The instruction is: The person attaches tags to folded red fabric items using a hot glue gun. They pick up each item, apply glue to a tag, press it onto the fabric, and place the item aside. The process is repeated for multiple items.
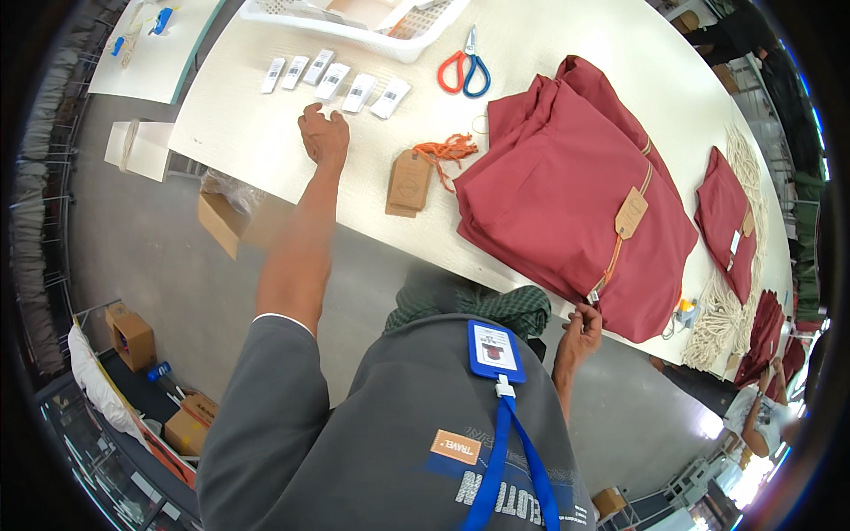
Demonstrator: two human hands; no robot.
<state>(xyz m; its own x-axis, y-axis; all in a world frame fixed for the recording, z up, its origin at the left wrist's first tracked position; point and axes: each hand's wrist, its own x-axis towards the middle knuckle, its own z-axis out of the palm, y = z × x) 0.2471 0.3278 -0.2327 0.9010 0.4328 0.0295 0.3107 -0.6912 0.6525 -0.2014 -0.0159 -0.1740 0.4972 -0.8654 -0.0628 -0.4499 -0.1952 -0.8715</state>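
Note:
My left hand [322, 134] rests just below several small stacks of white labels [331, 81], fingers loosely bent and apart, apparently empty. My right hand [580, 330] pinches the lower edge of a folded maroon bag [558, 177], by a small white label [593, 296]. A brown hang tag [631, 212] on an orange cord lies on that bag. Between my hands, a pile of brown tags [408, 181] with orange strings [447, 152] sits on the white table [239, 133]. Red-and-blue-handled scissors [475, 77] lie above them.
A white basket [403, 35] sits at the back. Another maroon bag [722, 217] and cream cord bundles [708, 327] lie rightward. A co-worker [748, 416] is at the lower right. Another table [142, 75] and cardboard boxes [190, 420] are on the left.

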